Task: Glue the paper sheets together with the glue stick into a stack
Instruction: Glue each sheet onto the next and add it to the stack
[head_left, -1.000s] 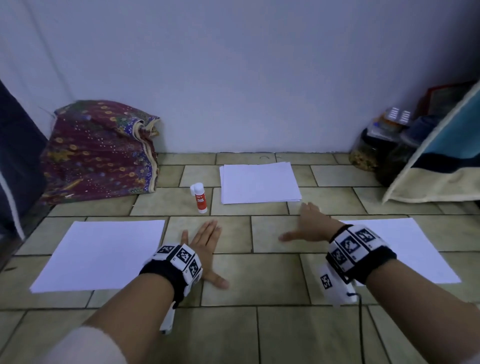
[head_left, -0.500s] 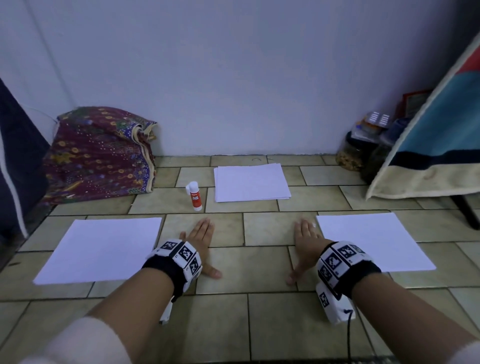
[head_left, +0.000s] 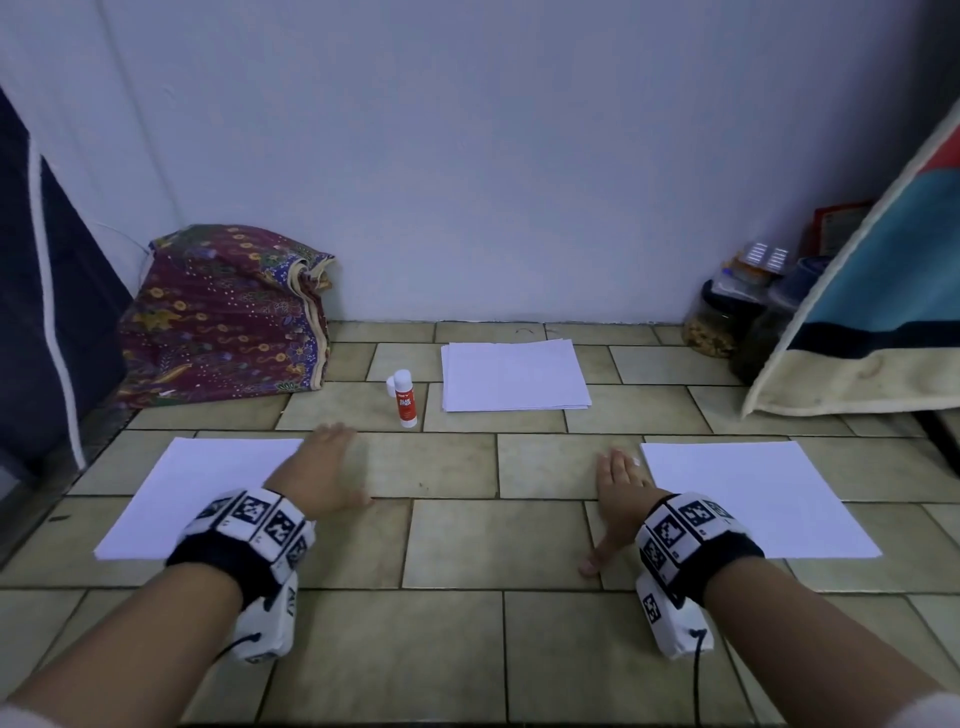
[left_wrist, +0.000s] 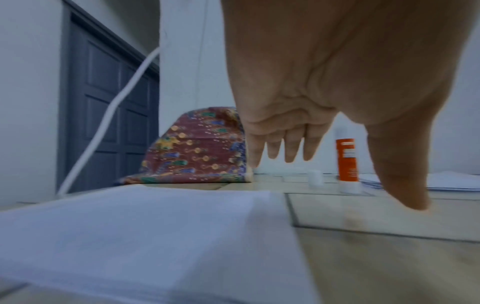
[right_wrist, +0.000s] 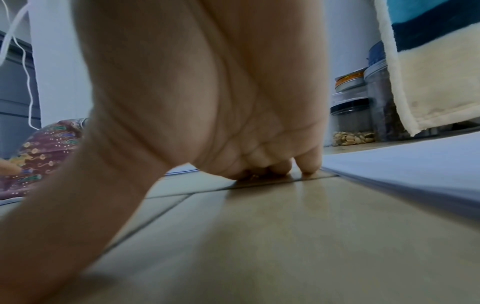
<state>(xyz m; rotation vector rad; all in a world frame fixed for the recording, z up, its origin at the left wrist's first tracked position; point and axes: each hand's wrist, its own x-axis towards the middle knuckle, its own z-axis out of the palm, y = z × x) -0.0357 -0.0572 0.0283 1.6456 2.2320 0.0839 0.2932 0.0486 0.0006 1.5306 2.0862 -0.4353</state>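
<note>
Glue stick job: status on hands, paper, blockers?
Left hand open, lifted off floor; right hand open, flat on tiles. Glue stick upright, untouched, uncapped. Paper stack unglued. Path unobstructed.

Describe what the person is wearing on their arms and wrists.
Each wrist carries a black band ringed with white blocks printed with black square markers. A white camera pod hangs beneath, trailing a thin black cable. Forearms are bare; a pale sleeve edge shows near the left elbow.

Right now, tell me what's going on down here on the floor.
A person is set up to glue paper, but nothing is in hand. The left hand hangs open above the floor, beside the left sheet. The right hand rests on the tiles next to the right sheet. The glue stick stands upright with its cap off beside it, left of the paper pile.
</note>
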